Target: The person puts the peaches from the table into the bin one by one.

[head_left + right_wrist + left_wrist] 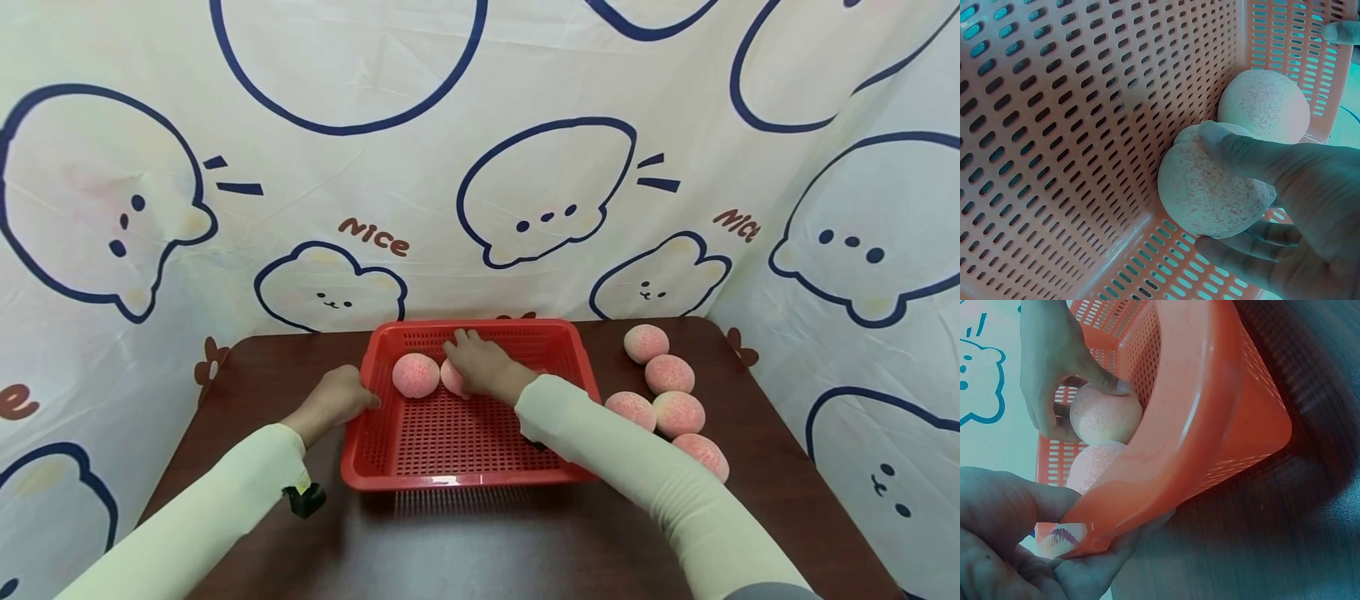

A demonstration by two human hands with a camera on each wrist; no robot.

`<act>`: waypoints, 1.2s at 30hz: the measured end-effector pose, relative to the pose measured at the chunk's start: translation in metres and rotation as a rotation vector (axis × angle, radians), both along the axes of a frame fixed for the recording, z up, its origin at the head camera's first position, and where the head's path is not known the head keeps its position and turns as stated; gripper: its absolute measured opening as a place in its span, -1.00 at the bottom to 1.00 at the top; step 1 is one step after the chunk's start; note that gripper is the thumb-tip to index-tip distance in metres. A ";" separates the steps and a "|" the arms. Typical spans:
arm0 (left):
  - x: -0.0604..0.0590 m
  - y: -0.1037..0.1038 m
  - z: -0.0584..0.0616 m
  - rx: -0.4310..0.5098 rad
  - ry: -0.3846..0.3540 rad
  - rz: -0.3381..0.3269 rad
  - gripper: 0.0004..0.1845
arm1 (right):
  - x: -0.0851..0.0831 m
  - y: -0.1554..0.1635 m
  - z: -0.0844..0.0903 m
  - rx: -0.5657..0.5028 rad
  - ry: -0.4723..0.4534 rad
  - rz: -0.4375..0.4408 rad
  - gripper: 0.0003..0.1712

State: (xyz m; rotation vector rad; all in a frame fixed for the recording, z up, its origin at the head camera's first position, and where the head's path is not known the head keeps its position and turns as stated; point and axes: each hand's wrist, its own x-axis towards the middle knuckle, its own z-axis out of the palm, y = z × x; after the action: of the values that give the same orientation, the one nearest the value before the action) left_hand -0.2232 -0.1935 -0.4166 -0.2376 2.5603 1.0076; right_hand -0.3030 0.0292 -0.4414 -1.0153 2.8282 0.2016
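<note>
A red plastic basket (472, 481) with slotted walls stands on the table. My left hand (341, 398) grips its left rim, thumb on one side and fingers on the other in the left wrist view. Inside the basket, my right hand (483, 365) holds a pink peach (1210, 187) between thumb and fingers, partly covered by the hand in the head view. Beside it, toward the basket's left wall, lies another speckled pink peach (416, 375). The two peaches are close together near the back of the basket.
Several more peaches (678, 414) lie on the dark wooden table (270, 367) to the right of the basket, partly behind my right sleeve. A white cloth (420, 183) with cartoon outlines hangs behind the table and along both sides.
</note>
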 end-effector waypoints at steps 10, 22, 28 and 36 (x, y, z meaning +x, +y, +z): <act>0.002 -0.002 0.002 -0.014 0.001 -0.009 -0.73 | -0.001 0.005 -0.002 -0.002 -0.008 0.013 -0.18; 0.002 -0.001 0.001 0.014 0.013 -0.004 -0.70 | -0.011 0.046 0.033 -0.111 -0.006 0.004 -0.22; 0.002 0.000 0.001 0.005 0.010 0.004 -0.68 | -0.015 0.078 0.047 -0.118 0.009 -0.016 -0.25; 0.003 0.000 0.001 0.006 0.007 0.003 -0.67 | -0.016 0.125 0.060 -0.141 -0.002 -0.101 -0.30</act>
State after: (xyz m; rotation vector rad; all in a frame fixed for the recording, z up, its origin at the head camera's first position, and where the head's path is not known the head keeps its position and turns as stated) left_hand -0.2205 -0.1935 -0.4152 -0.2369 2.5640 1.0191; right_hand -0.3187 0.1546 -0.3814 -0.8927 2.9176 -0.0098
